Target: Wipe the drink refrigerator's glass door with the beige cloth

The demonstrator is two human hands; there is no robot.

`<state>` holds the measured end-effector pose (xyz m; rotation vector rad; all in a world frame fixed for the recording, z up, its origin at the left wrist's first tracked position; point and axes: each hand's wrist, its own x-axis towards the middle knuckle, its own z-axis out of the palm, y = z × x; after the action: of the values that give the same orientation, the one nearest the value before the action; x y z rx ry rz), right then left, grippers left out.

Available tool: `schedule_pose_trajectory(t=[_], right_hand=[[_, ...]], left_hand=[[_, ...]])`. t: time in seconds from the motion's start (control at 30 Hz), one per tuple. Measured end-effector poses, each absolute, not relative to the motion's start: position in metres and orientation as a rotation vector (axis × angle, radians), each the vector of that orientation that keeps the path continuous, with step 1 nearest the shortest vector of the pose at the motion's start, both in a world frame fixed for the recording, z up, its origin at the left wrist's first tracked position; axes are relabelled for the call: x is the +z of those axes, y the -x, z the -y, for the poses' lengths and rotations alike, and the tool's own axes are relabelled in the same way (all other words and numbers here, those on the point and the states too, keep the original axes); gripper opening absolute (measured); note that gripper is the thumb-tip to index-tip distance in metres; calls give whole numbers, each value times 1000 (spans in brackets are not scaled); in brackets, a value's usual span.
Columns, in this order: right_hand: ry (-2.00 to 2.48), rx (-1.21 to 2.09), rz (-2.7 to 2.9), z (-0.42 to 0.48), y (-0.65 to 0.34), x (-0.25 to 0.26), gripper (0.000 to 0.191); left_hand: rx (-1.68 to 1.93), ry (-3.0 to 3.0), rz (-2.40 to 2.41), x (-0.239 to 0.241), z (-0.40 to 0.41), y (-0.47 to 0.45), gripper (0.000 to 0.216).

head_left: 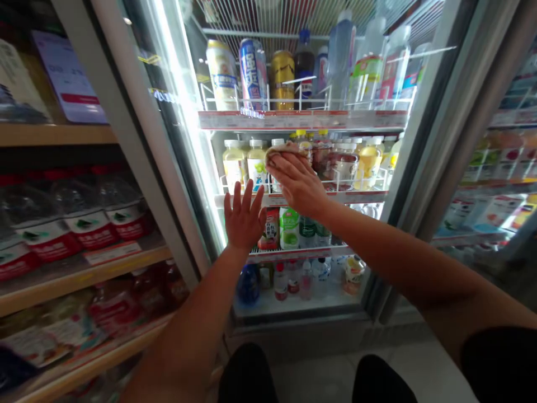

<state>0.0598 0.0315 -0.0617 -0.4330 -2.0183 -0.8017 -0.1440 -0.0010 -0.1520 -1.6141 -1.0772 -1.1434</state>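
Before me is the glass door (293, 224) of a lit drinks fridge. My right hand (300, 182) presses a brownish cloth (289, 150) against the glass, in front of the second shelf of bottles. Part of the cloth is hidden under the fingers and palm. Lower and to the left, my left hand (244, 218) has its fingers spread, the palm toward the glass and nothing held. Whether it touches the door I cannot tell. Behind the glass stand pale yellow juice bottles (235, 162), and a gold can (282, 80) is among the drinks above.
Wooden shelves (84, 268) at the left carry large bottles with red labels (84, 224). A metal door frame (453, 112) runs along the right, with another drinks fridge (495, 162) beyond it. My knees (247, 372) show at the bottom over a tiled floor (319, 375).
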Motion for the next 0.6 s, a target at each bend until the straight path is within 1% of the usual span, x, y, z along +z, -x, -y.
schedule_pose_trajectory(t=[0.1, 0.17, 0.3, 0.37, 0.5, 0.6], right_hand=[[470, -761, 1918, -32, -50, -46, 59], [480, -771, 1897, -31, -43, -43, 57], [385, -866, 2058, -28, -31, -40, 52], [358, -882, 2092, -29, -28, -33, 53], [430, -829, 1986, -32, -21, -19, 59], [432, -850, 2039, -28, -14, -19, 57]], left_hand=[[-1124, 1615, 1113, -152, 1, 144, 53], [-1127, 1632, 1117, -153, 1, 144, 53], [-1134, 1621, 1094, -153, 1, 145, 52], [-1124, 1613, 1103, -153, 2, 145, 52], [-1146, 1656, 1116, -151, 3, 144, 53], [-1125, 1639, 1104, -152, 2, 144, 53]])
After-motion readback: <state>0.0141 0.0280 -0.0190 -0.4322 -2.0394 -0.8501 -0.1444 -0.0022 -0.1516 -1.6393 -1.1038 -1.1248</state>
